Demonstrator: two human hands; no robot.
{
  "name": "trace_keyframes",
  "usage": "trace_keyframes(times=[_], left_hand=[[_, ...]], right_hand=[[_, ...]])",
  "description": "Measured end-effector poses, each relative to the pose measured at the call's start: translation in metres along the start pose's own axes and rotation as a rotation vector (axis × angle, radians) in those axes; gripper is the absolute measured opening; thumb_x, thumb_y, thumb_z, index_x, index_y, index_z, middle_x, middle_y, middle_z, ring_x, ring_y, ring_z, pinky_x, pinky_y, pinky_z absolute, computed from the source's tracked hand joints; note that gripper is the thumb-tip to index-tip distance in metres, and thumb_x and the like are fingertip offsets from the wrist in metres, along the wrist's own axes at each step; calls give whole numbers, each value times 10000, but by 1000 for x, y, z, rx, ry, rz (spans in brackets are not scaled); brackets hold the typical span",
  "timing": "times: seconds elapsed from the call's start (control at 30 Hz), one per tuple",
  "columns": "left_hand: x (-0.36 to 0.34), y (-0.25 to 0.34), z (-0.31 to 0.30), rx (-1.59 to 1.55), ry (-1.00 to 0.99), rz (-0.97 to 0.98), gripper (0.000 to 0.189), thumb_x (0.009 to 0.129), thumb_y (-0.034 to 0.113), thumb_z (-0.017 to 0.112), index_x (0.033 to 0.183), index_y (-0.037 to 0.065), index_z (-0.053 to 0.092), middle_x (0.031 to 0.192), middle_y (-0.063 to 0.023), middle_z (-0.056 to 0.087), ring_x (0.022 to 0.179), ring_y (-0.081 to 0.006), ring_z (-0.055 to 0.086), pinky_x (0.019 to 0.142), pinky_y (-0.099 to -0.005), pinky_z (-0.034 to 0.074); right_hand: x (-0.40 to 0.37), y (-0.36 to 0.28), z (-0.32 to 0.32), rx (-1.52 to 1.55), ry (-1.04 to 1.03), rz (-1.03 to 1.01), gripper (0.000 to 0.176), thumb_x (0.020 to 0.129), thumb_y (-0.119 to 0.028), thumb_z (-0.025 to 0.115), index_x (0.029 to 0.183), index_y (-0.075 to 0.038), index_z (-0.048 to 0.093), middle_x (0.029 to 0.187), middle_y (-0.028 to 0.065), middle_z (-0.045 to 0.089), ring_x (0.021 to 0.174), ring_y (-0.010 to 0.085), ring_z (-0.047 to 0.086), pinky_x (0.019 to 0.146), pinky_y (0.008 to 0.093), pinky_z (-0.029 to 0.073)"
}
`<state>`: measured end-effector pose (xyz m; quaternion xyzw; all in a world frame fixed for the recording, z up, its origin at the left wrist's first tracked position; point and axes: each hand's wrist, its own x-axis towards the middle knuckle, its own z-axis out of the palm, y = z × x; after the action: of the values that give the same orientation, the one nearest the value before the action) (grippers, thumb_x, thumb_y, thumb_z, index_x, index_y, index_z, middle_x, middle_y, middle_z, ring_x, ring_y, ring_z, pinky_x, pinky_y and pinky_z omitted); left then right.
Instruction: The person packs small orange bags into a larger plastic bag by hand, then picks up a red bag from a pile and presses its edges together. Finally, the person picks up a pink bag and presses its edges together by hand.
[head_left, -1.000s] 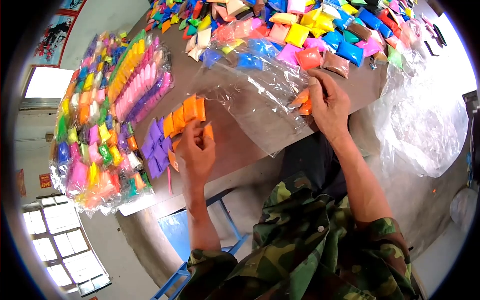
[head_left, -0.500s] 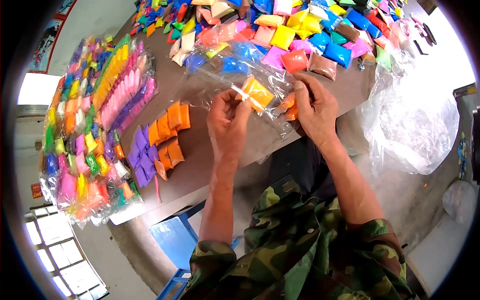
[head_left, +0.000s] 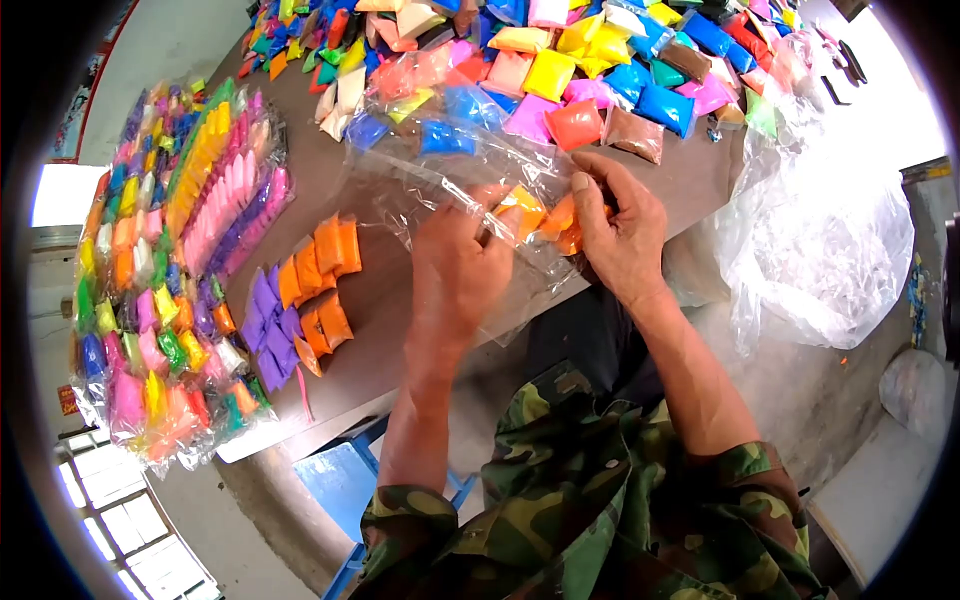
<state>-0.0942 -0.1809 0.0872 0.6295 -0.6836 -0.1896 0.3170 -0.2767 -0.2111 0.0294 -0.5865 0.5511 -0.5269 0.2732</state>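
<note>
A clear plastic bag (head_left: 470, 182) is stretched between my two hands above the near part of the table. Inside its right part show a yellow-orange packet (head_left: 524, 212) and darker orange packets (head_left: 562, 222). My left hand (head_left: 462, 250) is curled at the bag's left side, its fingertips on the yellow-orange packet and partly hidden by shiny film. With thumb and bent fingers, my right hand (head_left: 622, 225) pinches the bag's right side, beside the darker packets. Orange packets (head_left: 320, 262) lie in rows left of my left hand, next to purple packets (head_left: 268, 325).
Loose packets of many colours (head_left: 575, 75) cover the back of the table (head_left: 375, 290). Filled clear bags of packets (head_left: 160, 270) lie along the left side. A large crumpled plastic bag (head_left: 810, 230) hangs at the right edge. A blue chair (head_left: 338, 485) stands below the front edge.
My left hand has turned and shifted slightly right, its fingers now over the yellow-orange packet. The packet sits closer to the darker ones. My right hand keeps its pinch.
</note>
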Motion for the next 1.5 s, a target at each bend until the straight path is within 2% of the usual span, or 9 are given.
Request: trace_keyframes(times=[0.03,0.13,0.4,0.67,0.77,1.17,1.3,1.43,1.5], left_hand=[[1,2,-1,-131,-59,-202,288,974,83,738,1258,40,733,1067,-201,750,899,-297,738,810,-397,589],[0,-2,7,-521,67,-179,233,975,81,757,1197,23,715,992,-175,745,845,-222,723,764,-363,569],[-2,-11,27,-299,-31,-91,240,973,63,764,1206,56,706,906,-130,746,788,-175,695,739,-366,556],[-2,-21,40,-170,25,96,211,993,92,724,1199,47,731,1048,-197,771,934,-412,747,807,-456,589],[-1,-7,25,-100,-112,25,221,1004,129,698,1191,24,750,1142,-207,755,1046,-425,722,919,-486,588],[-15,-25,47,-155,117,179,229,957,99,773,1168,11,770,1129,-210,761,1001,-381,751,888,-402,599],[-31,-5,12,-147,65,63,204,963,101,777,1149,19,778,1109,-194,768,976,-346,761,873,-390,603],[-67,-35,-51,127,295,-16,202,956,53,768,1155,18,776,1126,-137,788,1001,-271,764,854,-375,613],[-87,-78,-90,301,383,-67,174,976,54,736,1142,7,764,1180,-175,772,1036,-333,760,885,-397,618]], right_hand=[[0,1,0,17,0,6,219,984,-187,705,1144,-52,769,940,151,767,896,332,744,805,420,567],[0,0,0,34,12,-7,213,1006,-187,688,1144,-45,766,939,164,762,897,343,741,808,427,564],[1,-3,0,6,2,-47,219,1023,-186,677,1152,-31,763,957,169,769,906,350,744,816,433,565],[-1,1,3,40,-14,19,261,1004,-161,715,1209,-6,760,1009,187,779,931,309,767,853,390,585],[-3,-1,3,100,-55,90,268,1015,-172,726,1224,-8,760,1016,160,784,943,247,768,859,354,582],[-2,7,2,30,-11,-30,294,1041,-209,708,1260,-18,754,1036,143,786,930,205,753,850,338,573],[-3,1,0,45,-33,19,297,1039,-215,705,1259,-22,756,1034,148,783,931,213,755,855,344,569],[-3,1,0,9,-23,-7,300,1035,-221,705,1254,-22,757,1028,147,781,928,216,751,864,343,566],[-3,1,0,32,-26,-2,304,1034,-221,706,1256,-20,757,1028,141,784,929,213,748,871,344,567]])
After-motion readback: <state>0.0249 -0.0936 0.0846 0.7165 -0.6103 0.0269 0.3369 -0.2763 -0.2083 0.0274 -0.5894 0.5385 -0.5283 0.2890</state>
